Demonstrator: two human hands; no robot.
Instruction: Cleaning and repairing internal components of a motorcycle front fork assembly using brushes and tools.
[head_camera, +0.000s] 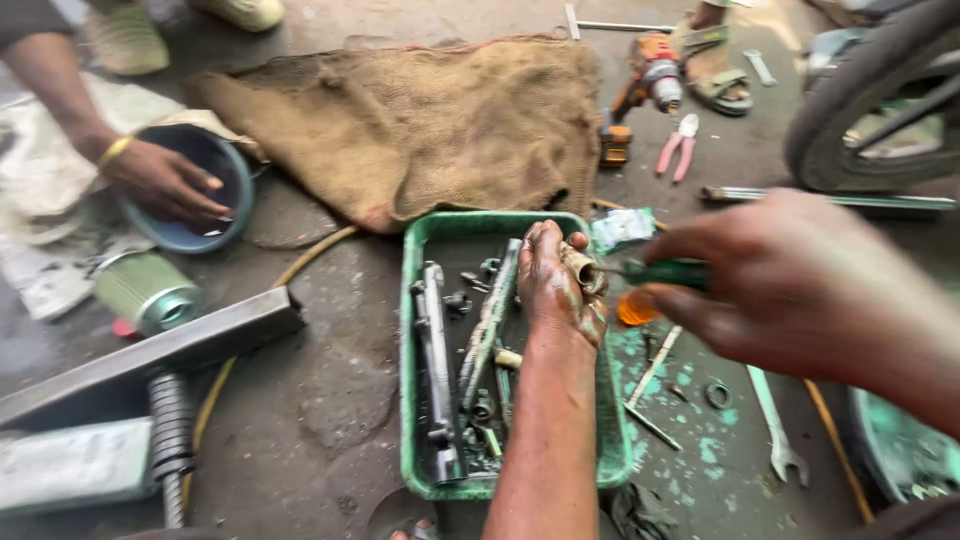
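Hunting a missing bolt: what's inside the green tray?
Green tray holds long metal rods, nuts and small fittings. The left hand and forearm cover its right side.

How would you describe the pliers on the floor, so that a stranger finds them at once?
Start at the big burlap sack spread on the floor. To its right lies an orange power drill, and just right of the drill are the pliers. Their pink handles set them apart from the bare metal spanners nearby.
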